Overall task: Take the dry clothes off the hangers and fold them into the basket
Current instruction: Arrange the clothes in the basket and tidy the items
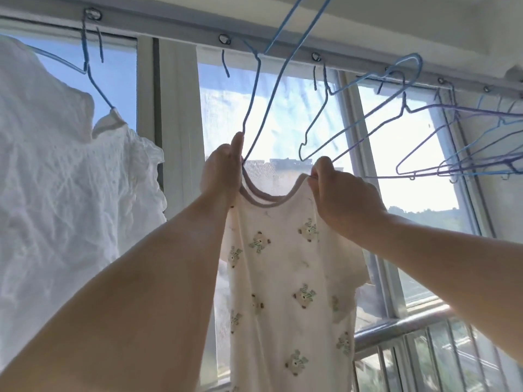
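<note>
While both hands work the neckline, left to right: crumpled white garment [56,171] hangs at 9 o'clock on its own hanger. Left hand [223,168], grip clamped on the bear-print top's collar where the blue wire hanger [254,108] passes. Bear-print top [285,278] hangs centre, toward 6 o'clock. Right hand [339,193], grip pinched on the other shoulder seam. Empty hangers [424,142] at 2 o'clock. Judgement: thin, light, limp knit; stretchy collar. Hold it at the shoulders. Basket not visible.
</note>
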Demonstrator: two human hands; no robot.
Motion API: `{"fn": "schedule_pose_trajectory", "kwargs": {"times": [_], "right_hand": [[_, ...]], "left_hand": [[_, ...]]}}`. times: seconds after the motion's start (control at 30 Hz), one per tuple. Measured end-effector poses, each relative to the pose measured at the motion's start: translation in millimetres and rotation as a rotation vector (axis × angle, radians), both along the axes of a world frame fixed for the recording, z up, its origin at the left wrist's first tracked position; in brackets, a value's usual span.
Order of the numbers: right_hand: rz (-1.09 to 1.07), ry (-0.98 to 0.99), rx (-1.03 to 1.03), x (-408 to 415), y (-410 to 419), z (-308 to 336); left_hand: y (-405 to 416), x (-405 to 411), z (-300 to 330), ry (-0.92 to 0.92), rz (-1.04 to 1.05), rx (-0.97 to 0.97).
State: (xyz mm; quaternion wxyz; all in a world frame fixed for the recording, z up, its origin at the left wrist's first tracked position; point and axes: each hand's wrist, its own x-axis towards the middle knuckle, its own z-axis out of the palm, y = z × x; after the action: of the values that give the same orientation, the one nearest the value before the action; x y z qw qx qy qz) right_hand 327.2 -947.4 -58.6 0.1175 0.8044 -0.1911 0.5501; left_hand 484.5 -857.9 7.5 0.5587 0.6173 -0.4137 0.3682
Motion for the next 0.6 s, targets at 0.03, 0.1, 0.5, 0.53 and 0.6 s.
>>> {"fn": "schedule_pose_trajectory", "kwargs": {"times": [0.03, 0.1, 0.5, 0.53, 0.6], "right_hand": [[0.005, 0.012, 0.002, -1, 0, -1], [0.025, 0.052, 0.017, -2, 0, -8], [0.404, 0.255, 0.854, -32, -53, -139], [0.398, 0.241, 0.901, -35, -59, -153], [0.372, 0.216, 0.975, -42, -71, -185]], "left_hand": [[1, 1, -6, 0.015, 0.047, 0.037], [4, 5, -25, 0.091, 0.074, 0.115], [17, 16, -205, 0.652, -0.287, 0.658], [18, 11, -217, 0.658, -0.330, 0.695], [18, -5, -246, 0.701, -0.398, 0.757]]}}
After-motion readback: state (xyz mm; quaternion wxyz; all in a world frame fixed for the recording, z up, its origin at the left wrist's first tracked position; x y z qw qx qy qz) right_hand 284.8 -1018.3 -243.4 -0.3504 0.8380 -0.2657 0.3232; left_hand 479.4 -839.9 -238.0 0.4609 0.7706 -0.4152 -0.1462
